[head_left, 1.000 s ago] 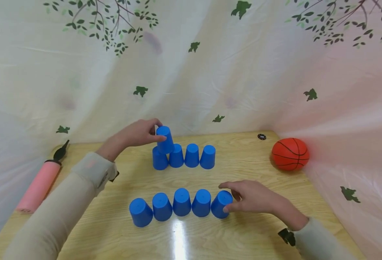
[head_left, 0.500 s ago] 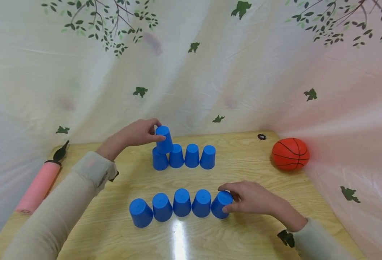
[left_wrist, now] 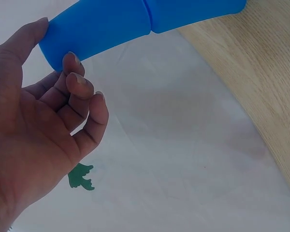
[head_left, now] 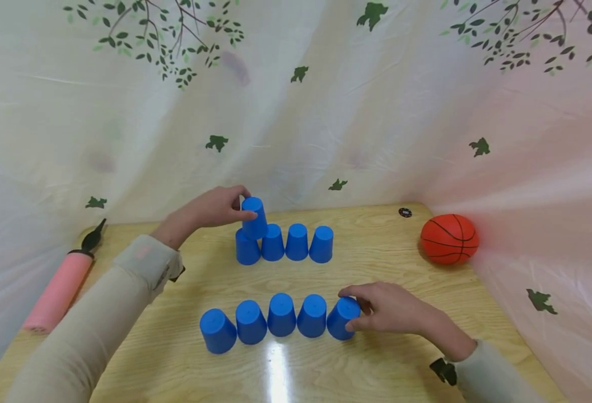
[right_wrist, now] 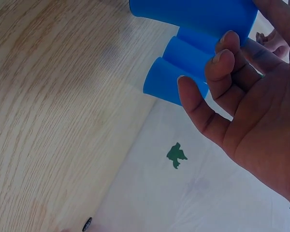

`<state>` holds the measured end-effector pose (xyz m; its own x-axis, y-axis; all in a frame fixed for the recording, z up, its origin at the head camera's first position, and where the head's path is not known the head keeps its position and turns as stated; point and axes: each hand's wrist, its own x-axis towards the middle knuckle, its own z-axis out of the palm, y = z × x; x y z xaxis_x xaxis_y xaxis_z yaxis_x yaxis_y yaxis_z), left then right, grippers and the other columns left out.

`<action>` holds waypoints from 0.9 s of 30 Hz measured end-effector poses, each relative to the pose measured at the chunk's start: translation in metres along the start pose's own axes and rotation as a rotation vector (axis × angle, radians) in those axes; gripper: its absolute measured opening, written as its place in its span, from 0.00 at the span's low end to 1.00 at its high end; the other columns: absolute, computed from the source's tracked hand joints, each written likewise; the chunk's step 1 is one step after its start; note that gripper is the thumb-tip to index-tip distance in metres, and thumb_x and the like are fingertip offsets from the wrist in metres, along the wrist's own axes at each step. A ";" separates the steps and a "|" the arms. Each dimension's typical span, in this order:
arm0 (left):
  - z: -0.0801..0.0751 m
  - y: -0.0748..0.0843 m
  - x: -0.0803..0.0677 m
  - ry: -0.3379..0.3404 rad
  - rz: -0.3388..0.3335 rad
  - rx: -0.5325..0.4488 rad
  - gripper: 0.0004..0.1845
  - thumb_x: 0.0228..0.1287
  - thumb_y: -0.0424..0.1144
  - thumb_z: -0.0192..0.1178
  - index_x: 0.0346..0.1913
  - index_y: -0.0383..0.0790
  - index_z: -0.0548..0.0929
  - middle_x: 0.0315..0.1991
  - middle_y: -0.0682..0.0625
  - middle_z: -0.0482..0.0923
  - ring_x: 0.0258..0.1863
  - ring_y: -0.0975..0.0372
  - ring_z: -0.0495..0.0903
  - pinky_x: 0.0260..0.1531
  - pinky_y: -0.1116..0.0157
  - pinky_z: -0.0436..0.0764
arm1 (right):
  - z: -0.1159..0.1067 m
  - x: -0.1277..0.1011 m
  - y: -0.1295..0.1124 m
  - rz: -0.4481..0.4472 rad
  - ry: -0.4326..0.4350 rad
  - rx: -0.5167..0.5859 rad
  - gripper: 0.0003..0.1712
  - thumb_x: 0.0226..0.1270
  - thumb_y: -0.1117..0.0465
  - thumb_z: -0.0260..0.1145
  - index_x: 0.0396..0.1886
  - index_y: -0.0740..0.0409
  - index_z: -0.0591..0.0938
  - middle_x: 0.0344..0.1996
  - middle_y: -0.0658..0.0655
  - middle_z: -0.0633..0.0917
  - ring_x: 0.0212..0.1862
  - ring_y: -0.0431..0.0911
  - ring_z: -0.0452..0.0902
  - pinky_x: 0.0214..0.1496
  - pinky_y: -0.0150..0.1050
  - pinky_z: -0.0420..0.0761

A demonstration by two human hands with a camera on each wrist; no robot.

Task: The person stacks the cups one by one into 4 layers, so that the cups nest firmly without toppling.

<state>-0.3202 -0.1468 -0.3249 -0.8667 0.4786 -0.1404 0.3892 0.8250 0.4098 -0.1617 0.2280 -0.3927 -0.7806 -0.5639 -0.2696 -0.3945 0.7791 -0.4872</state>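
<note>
Two rows of upside-down blue cups stand on the wooden table (head_left: 376, 263). The back row (head_left: 297, 242) has several cups. My left hand (head_left: 247, 202) grips a further blue cup (head_left: 255, 219) by its top, tilted on the row's two leftmost cups. The left wrist view shows thumb and fingers of the left hand (left_wrist: 55, 43) round this cup (left_wrist: 101, 24). The front row (head_left: 281, 314) has several cups. My right hand (head_left: 348, 307) grips its rightmost cup (head_left: 341, 322), which stands on the table. In the right wrist view this cup (right_wrist: 193, 12) lies against the fingers (right_wrist: 222, 58).
An orange basketball (head_left: 449, 239) sits at the table's right side, against the leaf-printed curtain (head_left: 326, 112). A pink pump (head_left: 59, 291) with a black nozzle lies at the left edge. A small black disc (head_left: 405, 212) lies near the back right.
My right hand's fingers have closed round the rightmost front cup. The left hand and its cup have hardly moved.
</note>
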 end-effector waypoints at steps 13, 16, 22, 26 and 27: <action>0.002 0.001 -0.001 0.004 0.008 -0.010 0.29 0.67 0.57 0.63 0.61 0.41 0.74 0.39 0.46 0.82 0.35 0.56 0.80 0.35 0.62 0.81 | 0.001 -0.002 0.004 -0.013 -0.003 0.007 0.37 0.60 0.36 0.71 0.64 0.49 0.78 0.29 0.38 0.78 0.33 0.36 0.73 0.32 0.32 0.72; 0.002 0.001 -0.001 0.004 0.003 -0.011 0.28 0.67 0.57 0.63 0.61 0.41 0.74 0.38 0.46 0.82 0.35 0.56 0.80 0.34 0.63 0.80 | 0.001 -0.002 0.004 -0.013 -0.003 0.005 0.37 0.60 0.36 0.71 0.64 0.49 0.78 0.28 0.38 0.78 0.33 0.36 0.73 0.32 0.32 0.72; 0.003 0.002 -0.002 0.008 -0.001 -0.015 0.28 0.67 0.57 0.63 0.61 0.41 0.74 0.38 0.46 0.82 0.35 0.56 0.80 0.34 0.63 0.80 | 0.001 -0.002 0.006 -0.015 -0.001 0.002 0.36 0.60 0.37 0.71 0.64 0.49 0.78 0.28 0.38 0.78 0.33 0.35 0.73 0.32 0.32 0.71; 0.004 0.003 -0.002 0.012 -0.001 -0.011 0.29 0.67 0.57 0.63 0.62 0.41 0.74 0.39 0.46 0.82 0.36 0.56 0.80 0.35 0.63 0.80 | 0.001 -0.002 0.007 -0.020 -0.001 0.003 0.36 0.60 0.37 0.71 0.64 0.49 0.78 0.28 0.38 0.78 0.32 0.35 0.73 0.32 0.32 0.71; 0.004 0.003 -0.002 0.013 0.000 -0.009 0.29 0.67 0.56 0.63 0.62 0.41 0.73 0.39 0.46 0.82 0.36 0.56 0.80 0.35 0.63 0.80 | 0.001 -0.002 0.008 -0.021 -0.001 0.002 0.36 0.60 0.37 0.71 0.64 0.49 0.78 0.28 0.38 0.78 0.32 0.35 0.73 0.32 0.32 0.71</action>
<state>-0.3162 -0.1440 -0.3270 -0.8709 0.4744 -0.1287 0.3861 0.8223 0.4180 -0.1626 0.2348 -0.3965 -0.7719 -0.5802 -0.2600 -0.4099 0.7667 -0.4941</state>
